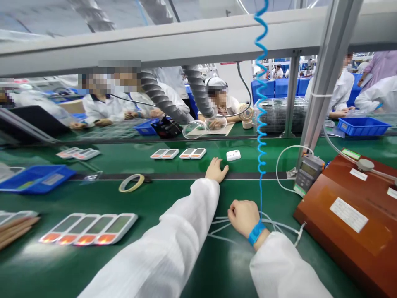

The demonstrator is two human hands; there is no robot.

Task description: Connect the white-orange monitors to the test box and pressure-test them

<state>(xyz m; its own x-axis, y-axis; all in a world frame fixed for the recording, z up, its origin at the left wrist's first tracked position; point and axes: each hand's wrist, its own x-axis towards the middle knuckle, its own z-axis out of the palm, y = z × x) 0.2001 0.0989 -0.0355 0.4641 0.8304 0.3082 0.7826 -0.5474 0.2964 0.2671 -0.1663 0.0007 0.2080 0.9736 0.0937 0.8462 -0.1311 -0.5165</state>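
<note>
My left hand (pixel 217 169) reaches forward over the near edge of the green belt, its fingers apart and holding nothing. Just beyond it to the right lies a small white device (pixel 233 155); a gap shows between them. A pair of white devices with grey screens and orange lower parts (pixel 192 153) sits to the left of that hand. My right hand (pixel 245 217) is curled closed above the green bench, over thin white tubes (pixel 221 219). Anything inside its fingers is hidden. A blue wrist strap (pixel 256 232) circles that wrist, near a hanging coiled blue cord (pixel 261 103).
Several screened devices (pixel 116 229) stand in a row at left, near a blue tray (pixel 40 179) and a tape roll (pixel 132 183). A red-brown box (pixel 350 215) and a grey meter (pixel 309 171) stand at right beside a metal post (pixel 322 78). Co-workers sit opposite.
</note>
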